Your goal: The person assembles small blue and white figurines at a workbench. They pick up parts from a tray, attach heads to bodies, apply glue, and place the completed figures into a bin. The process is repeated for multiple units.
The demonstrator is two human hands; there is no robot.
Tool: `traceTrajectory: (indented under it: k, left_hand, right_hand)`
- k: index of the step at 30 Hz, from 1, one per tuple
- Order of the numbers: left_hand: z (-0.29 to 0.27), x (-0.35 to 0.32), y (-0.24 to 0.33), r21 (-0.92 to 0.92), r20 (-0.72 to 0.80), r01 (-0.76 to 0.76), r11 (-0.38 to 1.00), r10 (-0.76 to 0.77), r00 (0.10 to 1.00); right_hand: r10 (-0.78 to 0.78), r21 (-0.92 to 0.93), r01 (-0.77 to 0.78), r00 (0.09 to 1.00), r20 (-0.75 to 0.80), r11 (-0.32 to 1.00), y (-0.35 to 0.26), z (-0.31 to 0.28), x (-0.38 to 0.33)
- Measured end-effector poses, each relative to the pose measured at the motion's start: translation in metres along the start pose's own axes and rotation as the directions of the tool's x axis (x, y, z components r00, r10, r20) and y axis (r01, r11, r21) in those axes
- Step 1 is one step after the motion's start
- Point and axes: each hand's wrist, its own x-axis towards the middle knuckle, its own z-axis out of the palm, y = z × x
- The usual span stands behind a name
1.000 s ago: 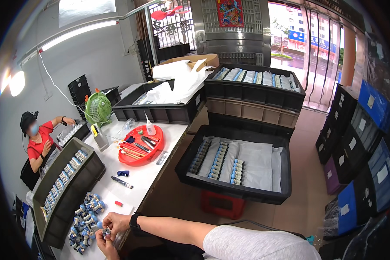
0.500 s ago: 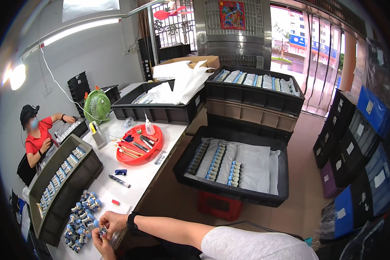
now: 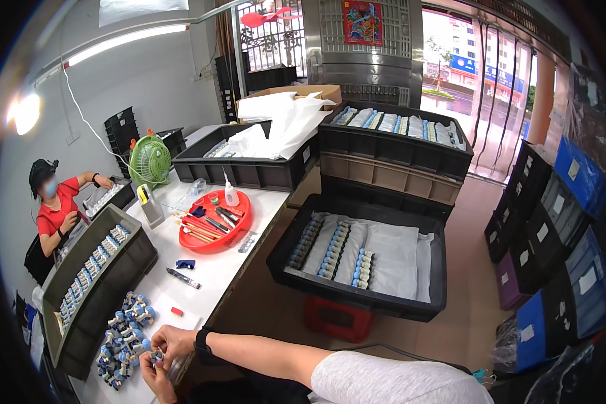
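Observation:
At the table's near edge, my left hand (image 3: 156, 381) is closed around a small figurine (image 3: 157, 356), mostly covered by the fingers. My right hand (image 3: 176, 341) meets it from above with fingertips pinched together against the figurine; whether a small tool sits in that pinch is too small to tell. Just left of both hands lies a heap of small blue-and-white figurines (image 3: 123, 340). Beyond them, a grey bin (image 3: 104, 296) holds a row of similar figurines. A red block (image 3: 176, 311) and a dark marker pen (image 3: 183, 278) rest on the white table (image 3: 205, 276).
A red tray (image 3: 205, 250) carries pens, brushes and a white squeeze bottle (image 3: 231, 195). To the right, a black bin (image 3: 357, 306) with rows of figurines stands above a red stool (image 3: 337, 320). A green fan (image 3: 149, 161) and a co-worker in red (image 3: 55, 215) are at the left.
The view has shifted slightly, moving the scene a little leftward. Both hands remain together at the figurine, with only small finger movement. The co-worker's raised arm has shifted slightly.

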Motion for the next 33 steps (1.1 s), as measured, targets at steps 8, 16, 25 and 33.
traceTrajectory:
  k: [8, 16, 25, 33]
  left_hand:
    - [0.000, -0.001, 0.003, -0.007, -0.003, 0.040, 0.999, -0.040, 0.999]
    - [-0.002, 0.001, -0.004, -0.027, 0.009, 0.017, 0.999, -0.017, 1.000]
    - [0.002, 0.000, 0.002, -0.017, -0.002, -0.007, 1.000, 0.006, 1.000]
    - [0.001, 0.000, 0.005, 0.006, 0.009, 0.014, 1.000, -0.014, 1.000]
  right_hand:
    - [0.015, 0.037, -0.016, 1.000, 0.017, 0.999, -0.003, 0.001, -0.001]
    - [-0.026, 0.021, 0.026, 1.000, -0.004, 0.999, 0.003, 0.001, 0.002]
    - [-0.017, -0.004, 0.017, 1.000, -0.009, 1.000, 0.000, 0.000, 0.000]
    - [-0.041, 0.037, 0.041, 0.999, 0.002, 0.998, 0.008, 0.000, 0.003]
